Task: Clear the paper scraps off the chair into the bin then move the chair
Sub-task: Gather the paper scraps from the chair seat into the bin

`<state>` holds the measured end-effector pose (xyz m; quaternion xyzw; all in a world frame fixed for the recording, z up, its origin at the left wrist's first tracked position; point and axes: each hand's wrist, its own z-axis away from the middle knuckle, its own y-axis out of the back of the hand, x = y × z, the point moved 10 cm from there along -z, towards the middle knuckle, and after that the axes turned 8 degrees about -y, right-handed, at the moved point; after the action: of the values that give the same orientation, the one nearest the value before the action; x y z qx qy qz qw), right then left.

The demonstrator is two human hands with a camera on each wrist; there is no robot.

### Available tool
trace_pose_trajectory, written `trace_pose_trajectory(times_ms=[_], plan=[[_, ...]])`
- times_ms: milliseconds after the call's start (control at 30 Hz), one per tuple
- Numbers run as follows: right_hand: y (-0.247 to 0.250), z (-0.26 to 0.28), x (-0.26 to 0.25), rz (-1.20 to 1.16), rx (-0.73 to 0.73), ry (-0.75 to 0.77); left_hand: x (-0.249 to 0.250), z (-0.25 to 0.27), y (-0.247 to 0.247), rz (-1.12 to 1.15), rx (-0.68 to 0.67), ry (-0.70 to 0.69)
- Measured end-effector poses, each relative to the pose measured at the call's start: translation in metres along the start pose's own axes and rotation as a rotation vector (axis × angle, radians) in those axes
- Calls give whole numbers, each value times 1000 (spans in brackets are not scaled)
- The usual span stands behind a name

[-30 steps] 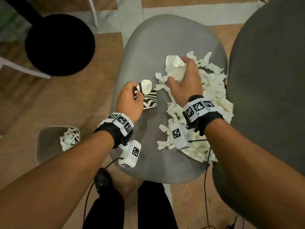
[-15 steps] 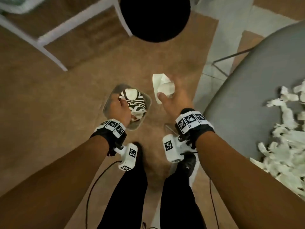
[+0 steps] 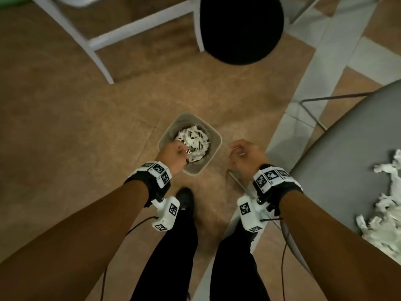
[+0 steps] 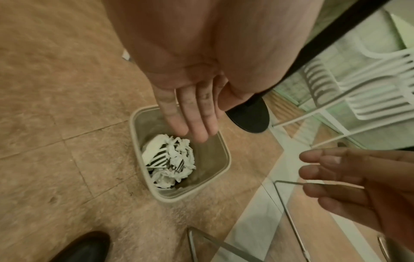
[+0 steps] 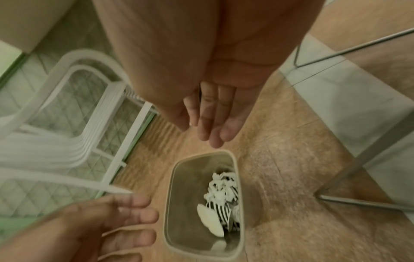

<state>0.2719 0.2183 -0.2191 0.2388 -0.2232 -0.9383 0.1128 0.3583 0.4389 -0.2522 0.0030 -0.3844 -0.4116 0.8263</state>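
A small beige bin [image 3: 217, 138] stands on the brown floor with white and striped paper scraps [image 3: 192, 141] inside. My left hand [image 3: 174, 152] hovers over its near rim, fingers [image 4: 192, 124] straight and empty above the bin [image 4: 226, 150]. My right hand [image 3: 240, 153] hangs just right of the bin, also empty, with fingers [image 5: 212, 124] extended above the bin [image 5: 170, 195]. The grey chair seat [image 3: 347, 148] is at the right, with a heap of white paper scraps [image 3: 386, 213] on it.
A black round base [image 3: 240, 29] sits on the floor beyond the bin. White chair legs [image 3: 104, 40] stand at the far left. Thin metal chair legs [image 3: 314, 109] reach the floor near the bin's right. My feet [image 3: 184, 198] are just behind the bin.
Both hands carried paper from the chair to the bin and let it go: the striped scrap and the white crumpled piece now lie in the bin, and the hands are empty.
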Motion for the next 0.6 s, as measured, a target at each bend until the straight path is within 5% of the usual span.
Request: trace_pose_trajectory(times_ms=[267,600], plan=[[140,40,101,-402,220,-43,142,12,-105,-273,-119,-261],[291,133,308,-723,529,-132,288,100,-400,-612,-476,-827]])
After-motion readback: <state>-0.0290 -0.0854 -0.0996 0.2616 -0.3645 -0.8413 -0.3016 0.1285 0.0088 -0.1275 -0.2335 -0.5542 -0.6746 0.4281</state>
